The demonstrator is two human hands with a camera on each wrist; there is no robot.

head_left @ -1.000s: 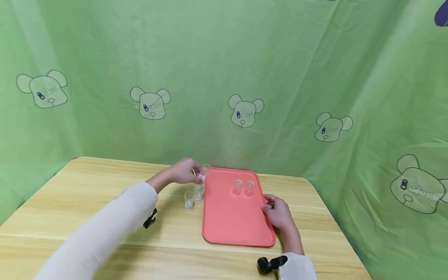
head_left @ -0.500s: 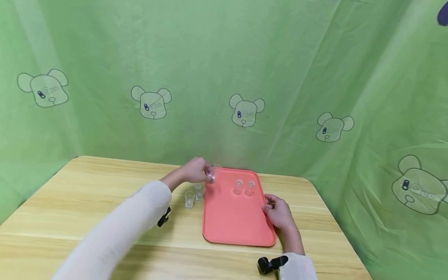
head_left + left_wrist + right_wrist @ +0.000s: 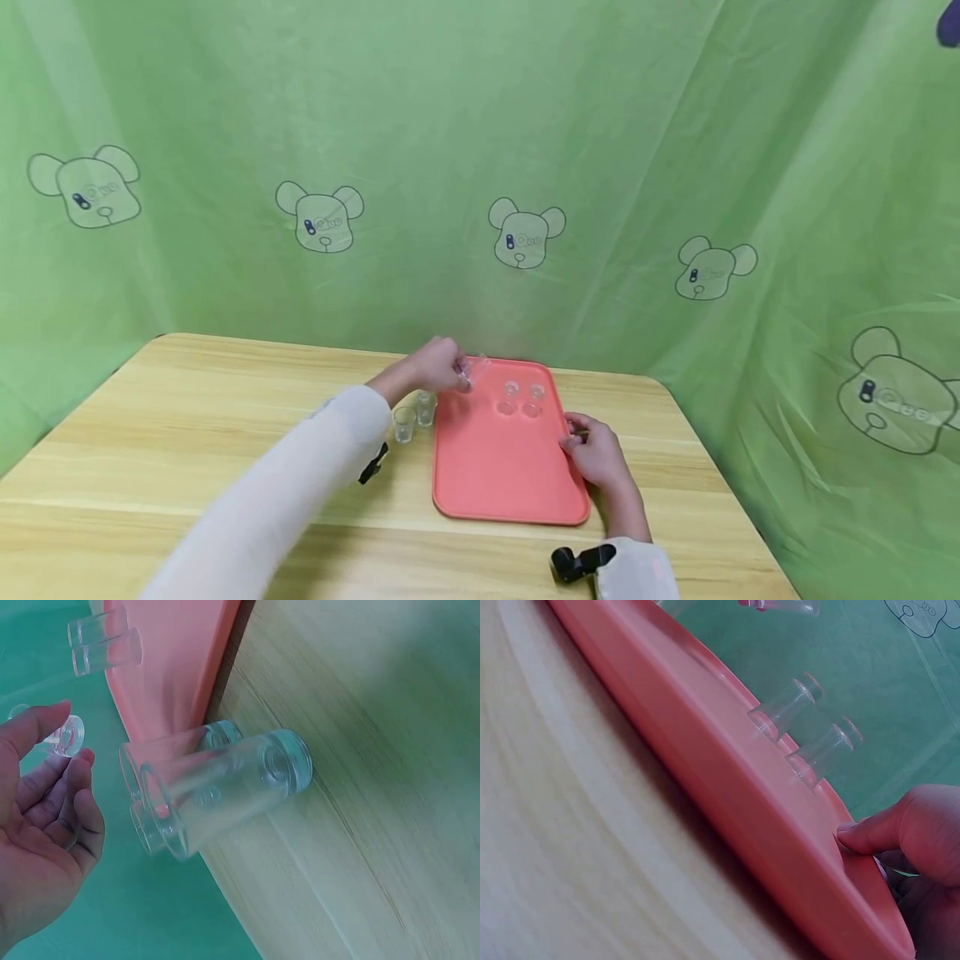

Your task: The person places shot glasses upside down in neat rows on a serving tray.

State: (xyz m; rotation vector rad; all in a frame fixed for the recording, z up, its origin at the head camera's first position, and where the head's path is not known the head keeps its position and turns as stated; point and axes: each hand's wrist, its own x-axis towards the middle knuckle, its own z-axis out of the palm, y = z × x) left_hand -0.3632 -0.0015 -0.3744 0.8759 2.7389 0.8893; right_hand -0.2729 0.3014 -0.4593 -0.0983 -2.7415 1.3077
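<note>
My left hand (image 3: pixel 441 365) pinches a clear shot glass (image 3: pixel 478 367) near its base, tilted above the far left corner of the red tray (image 3: pixel 510 475). In the left wrist view the glass base (image 3: pixel 72 736) shows between thumb and fingers. My right hand (image 3: pixel 597 454) grips the tray's right edge, thumb on top. Two shot glasses stand upside down on the tray, a left one (image 3: pixel 784 709) and a right one (image 3: pixel 825 754). Left of the tray, at least two glasses stand upright on the table, a nearer one (image 3: pixel 405 423) and a farther one (image 3: pixel 426 408).
The wooden table (image 3: pixel 225 433) carries the tray. A green curtain (image 3: pixel 420 275) with bear-head drawings hangs behind and to the right of the table. A black wrist mount (image 3: pixel 581 565) sits at the right sleeve.
My left hand has moved right with the shot glass, from beside the tray to over its far left corner. The glass has tipped over further. The right hand stays on the tray edge.
</note>
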